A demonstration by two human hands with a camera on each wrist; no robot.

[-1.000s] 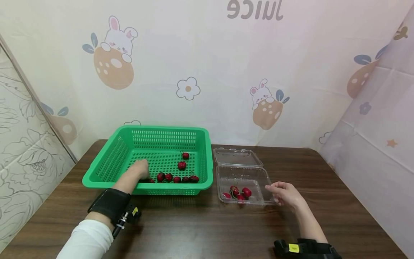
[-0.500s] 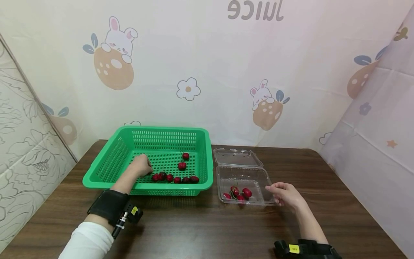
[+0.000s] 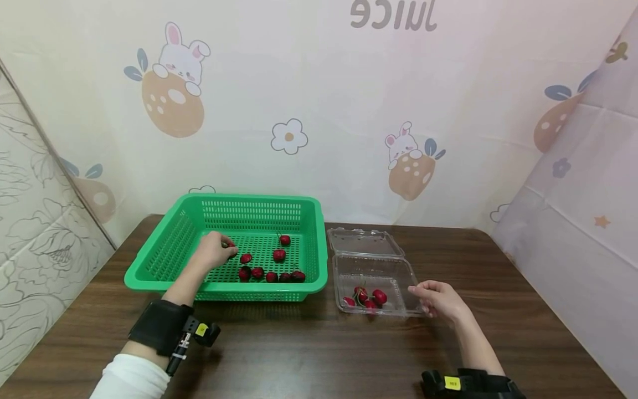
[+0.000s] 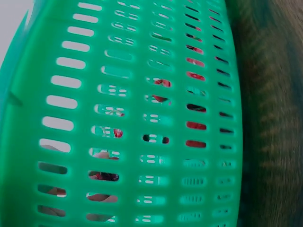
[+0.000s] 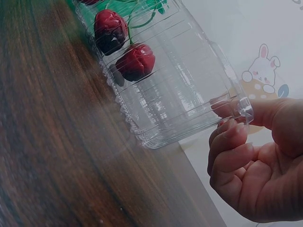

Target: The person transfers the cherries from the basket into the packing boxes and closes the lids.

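My left hand (image 3: 214, 250) is inside the green plastic basket (image 3: 323, 244), its fingertips pinching a dark cherry that they mostly hide. In the left wrist view the basket's slotted wall (image 4: 128, 71) covers most of the hand; a dark red cherry (image 4: 105, 176) shows through a slot beside the fingers. Several loose cherries (image 3: 271, 277) lie along the basket's near side, with a cherry (image 3: 279, 255) farther back. With thumb and fingers, my right hand (image 3: 438, 299) pinches the right rim of an open clear clamshell box (image 3: 399, 288). Several stemmed cherries (image 5: 136, 62) lie in it.
Both containers stand side by side on a dark wooden table (image 3: 319, 349). The clamshell's lid (image 3: 366, 243) lies folded back toward the patterned curtain (image 3: 324, 111) behind the table.
My left hand has risen from the basket's near side and moved slightly back, now with a dark cherry at the fingertips. Some cherries near it have shifted. The right hand stays put.
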